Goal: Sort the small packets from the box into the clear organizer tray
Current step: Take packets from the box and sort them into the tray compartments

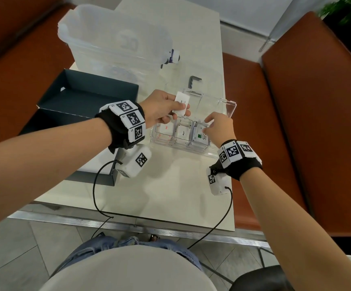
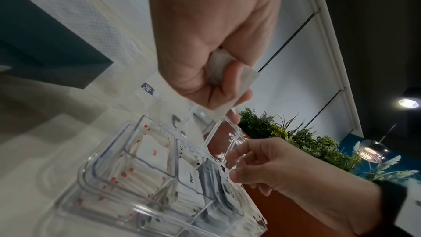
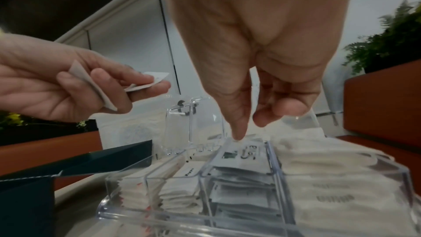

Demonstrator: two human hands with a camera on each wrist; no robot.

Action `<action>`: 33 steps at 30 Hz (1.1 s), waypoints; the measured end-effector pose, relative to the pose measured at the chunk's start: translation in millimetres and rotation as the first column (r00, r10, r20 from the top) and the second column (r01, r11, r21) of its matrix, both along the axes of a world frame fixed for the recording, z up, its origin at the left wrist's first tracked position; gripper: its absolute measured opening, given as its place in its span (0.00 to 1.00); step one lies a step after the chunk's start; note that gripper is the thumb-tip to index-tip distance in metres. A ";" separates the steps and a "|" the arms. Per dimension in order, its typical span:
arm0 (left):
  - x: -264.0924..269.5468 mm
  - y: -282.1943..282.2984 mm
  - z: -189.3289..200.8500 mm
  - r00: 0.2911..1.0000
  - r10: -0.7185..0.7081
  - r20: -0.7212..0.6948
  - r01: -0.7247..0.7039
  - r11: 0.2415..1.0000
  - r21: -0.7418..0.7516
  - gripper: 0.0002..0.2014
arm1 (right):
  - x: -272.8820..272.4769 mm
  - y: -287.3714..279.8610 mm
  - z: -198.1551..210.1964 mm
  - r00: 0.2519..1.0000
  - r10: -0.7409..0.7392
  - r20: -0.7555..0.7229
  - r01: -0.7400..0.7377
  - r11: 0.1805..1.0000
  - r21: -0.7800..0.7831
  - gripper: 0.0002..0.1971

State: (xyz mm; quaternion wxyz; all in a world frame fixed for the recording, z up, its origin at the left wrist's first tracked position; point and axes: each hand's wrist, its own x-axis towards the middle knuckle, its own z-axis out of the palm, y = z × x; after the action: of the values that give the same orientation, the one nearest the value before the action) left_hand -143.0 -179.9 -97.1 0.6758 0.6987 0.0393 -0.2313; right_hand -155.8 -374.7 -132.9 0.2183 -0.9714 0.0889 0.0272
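Left hand [image 1: 162, 108] pinches a white packet [image 1: 181, 104] above the tray [image 1: 223, 153].

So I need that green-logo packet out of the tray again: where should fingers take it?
Pinch the far short edge of the green-logo packet, coming straight down from above. It lies flat atop its stack, walled in by the clear organizer tray, and the right hand already has fingertips at that edge.
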 end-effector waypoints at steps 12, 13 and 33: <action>1.5 -1.6 10.5 0.985 0.045 -0.168 -0.072 0.984 -0.160 0.16 | -0.5 4.3 5.3 0.980 0.162 -0.112 -0.174 0.978 -0.116 0.12; 1.9 -1.1 10.7 0.985 0.046 -0.167 -0.074 0.983 -0.168 0.17 | 0.5 3.7 9.8 0.987 0.151 -0.060 -0.156 0.984 -0.084 0.10; 0.3 -2.1 7.2 0.990 0.029 -0.138 -0.055 0.981 -0.188 0.10 | -12.7 37.4 52.6 0.989 -0.075 0.125 -0.025 0.757 0.652 0.04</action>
State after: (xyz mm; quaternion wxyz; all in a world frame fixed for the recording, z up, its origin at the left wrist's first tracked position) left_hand -142.7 -182.0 -89.9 0.7404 0.6124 0.0773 -0.2661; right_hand -168.5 -337.3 -80.3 0.5489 -0.8327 0.0712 -0.0163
